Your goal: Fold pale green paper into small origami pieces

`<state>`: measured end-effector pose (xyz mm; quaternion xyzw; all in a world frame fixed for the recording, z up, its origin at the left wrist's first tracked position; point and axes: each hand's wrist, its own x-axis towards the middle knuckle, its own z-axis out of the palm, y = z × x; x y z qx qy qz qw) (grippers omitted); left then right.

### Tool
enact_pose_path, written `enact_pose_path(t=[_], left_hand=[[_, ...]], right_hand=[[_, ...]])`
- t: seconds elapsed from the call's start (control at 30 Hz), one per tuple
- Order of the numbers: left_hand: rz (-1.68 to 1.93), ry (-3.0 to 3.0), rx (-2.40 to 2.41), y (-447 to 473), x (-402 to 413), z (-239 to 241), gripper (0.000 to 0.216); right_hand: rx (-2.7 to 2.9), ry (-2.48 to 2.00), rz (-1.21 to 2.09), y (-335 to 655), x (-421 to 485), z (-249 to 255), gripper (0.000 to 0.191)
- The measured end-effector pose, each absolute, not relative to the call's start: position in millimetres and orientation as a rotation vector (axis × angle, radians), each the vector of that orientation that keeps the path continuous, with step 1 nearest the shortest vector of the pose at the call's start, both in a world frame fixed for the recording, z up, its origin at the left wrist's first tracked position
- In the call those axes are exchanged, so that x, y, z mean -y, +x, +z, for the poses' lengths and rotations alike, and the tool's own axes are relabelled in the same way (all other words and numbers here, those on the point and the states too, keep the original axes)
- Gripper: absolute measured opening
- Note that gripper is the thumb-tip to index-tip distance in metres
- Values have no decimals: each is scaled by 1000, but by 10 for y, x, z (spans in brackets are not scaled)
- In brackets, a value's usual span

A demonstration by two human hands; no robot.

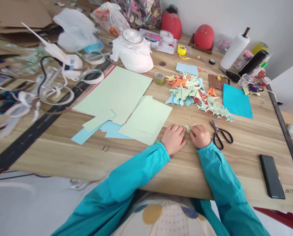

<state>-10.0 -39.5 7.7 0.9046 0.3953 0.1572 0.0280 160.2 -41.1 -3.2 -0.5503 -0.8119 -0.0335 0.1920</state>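
I have both hands low over the wooden table, with a small pale green paper piece between my fingertips, just beyond my thumbs. My left hand lies with its fingers close together and bent at the near side of the piece; my right hand is curled, its fingertips at the other end. I cannot tell whether either one pinches the paper or only presses it. Black-handled scissors lie just right of my right hand. Past my hands sits a heap of folded paper shapes, a turquoise sheet to its right. Pale green sheets lie left of my left hand, and a black smartphone rests near the right edge.
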Motion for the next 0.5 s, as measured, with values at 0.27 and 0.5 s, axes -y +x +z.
enact_pose_path(t=[0.27,0.5], left_hand=[[556,2845,-1264,-8,329,52,28],[550,2922,-1276,7,247,-8,24]], right_hand=[[2701,-1450,-394,1568,360,193,26],[2806,-1415,-306,1598,233,314,25]])
